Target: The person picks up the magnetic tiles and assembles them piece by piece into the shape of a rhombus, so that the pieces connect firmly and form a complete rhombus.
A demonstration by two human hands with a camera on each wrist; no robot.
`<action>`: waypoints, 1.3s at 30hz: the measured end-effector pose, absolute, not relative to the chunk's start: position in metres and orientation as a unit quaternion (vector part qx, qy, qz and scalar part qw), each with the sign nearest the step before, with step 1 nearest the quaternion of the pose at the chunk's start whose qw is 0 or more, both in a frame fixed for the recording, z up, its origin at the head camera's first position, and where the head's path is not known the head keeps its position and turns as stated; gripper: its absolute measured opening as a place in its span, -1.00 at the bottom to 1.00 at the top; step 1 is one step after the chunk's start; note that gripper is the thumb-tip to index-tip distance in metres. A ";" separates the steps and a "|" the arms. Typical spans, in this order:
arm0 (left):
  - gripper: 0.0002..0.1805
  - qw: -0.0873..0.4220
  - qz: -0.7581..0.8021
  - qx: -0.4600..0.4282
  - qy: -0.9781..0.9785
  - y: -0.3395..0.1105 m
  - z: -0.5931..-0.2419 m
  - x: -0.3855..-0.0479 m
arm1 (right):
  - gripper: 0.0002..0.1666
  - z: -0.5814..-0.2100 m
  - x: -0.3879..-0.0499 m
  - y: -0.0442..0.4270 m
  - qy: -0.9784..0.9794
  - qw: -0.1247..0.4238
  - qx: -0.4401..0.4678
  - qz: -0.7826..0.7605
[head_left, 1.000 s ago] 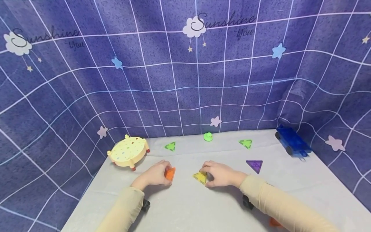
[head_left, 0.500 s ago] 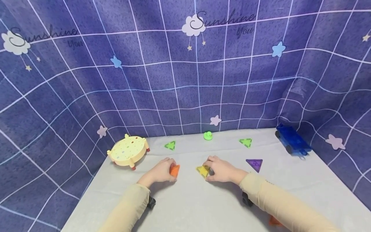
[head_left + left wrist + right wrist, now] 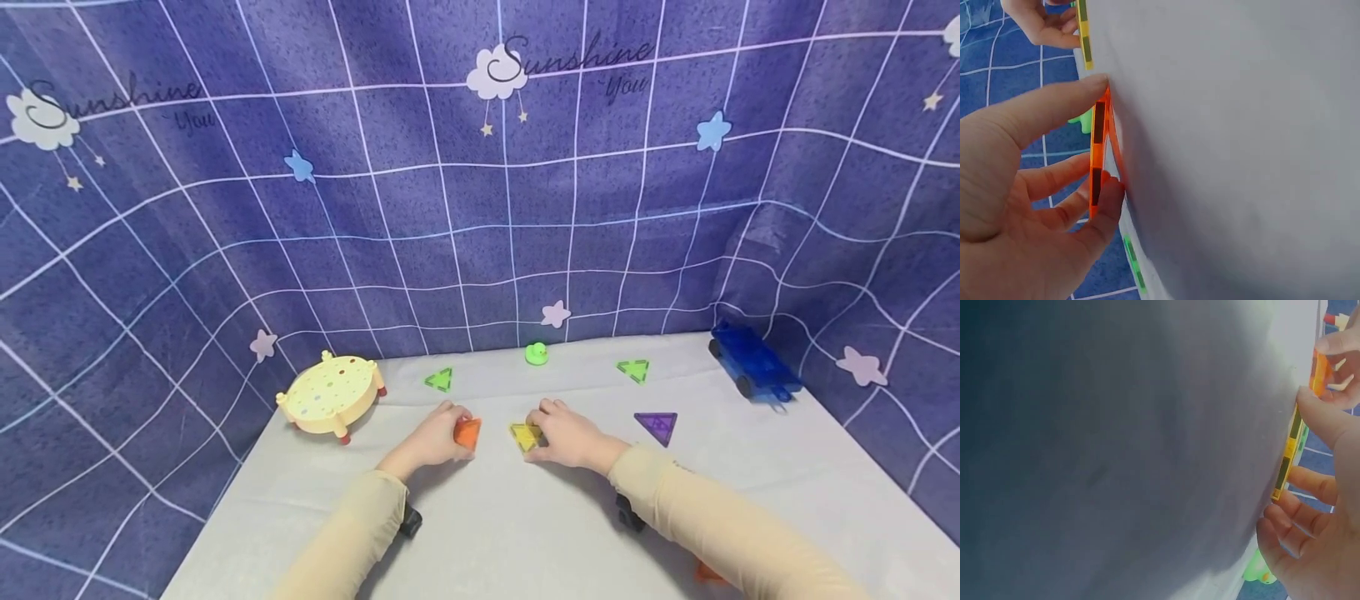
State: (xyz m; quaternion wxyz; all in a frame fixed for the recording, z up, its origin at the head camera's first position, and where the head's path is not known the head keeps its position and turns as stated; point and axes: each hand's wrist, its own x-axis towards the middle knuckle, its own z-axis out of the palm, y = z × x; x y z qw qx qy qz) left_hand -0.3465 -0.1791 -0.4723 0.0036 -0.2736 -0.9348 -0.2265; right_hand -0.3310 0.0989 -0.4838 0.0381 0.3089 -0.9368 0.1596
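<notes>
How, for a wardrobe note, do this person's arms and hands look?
Left sleeve and right sleeve are long, pale beige, the right faintly marked near its cuff; a black wrist camera shows under each. Left hand and right hand are ungloved.

Orange tile (image 3: 467,433), yellow tile (image 3: 522,436) — white-gridded blue backdrop (image 3: 540,196)

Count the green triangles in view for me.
2: the left green triangle lies beyond the left hand, the right green triangle between the green duck and the blue car. Others could be hidden under the sleeves.
</notes>
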 end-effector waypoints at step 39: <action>-0.32 -0.048 -0.409 -0.215 -0.886 -0.148 -0.475 -0.358 | -0.44 -0.483 -0.334 0.094 -0.937 0.007 0.290 0.192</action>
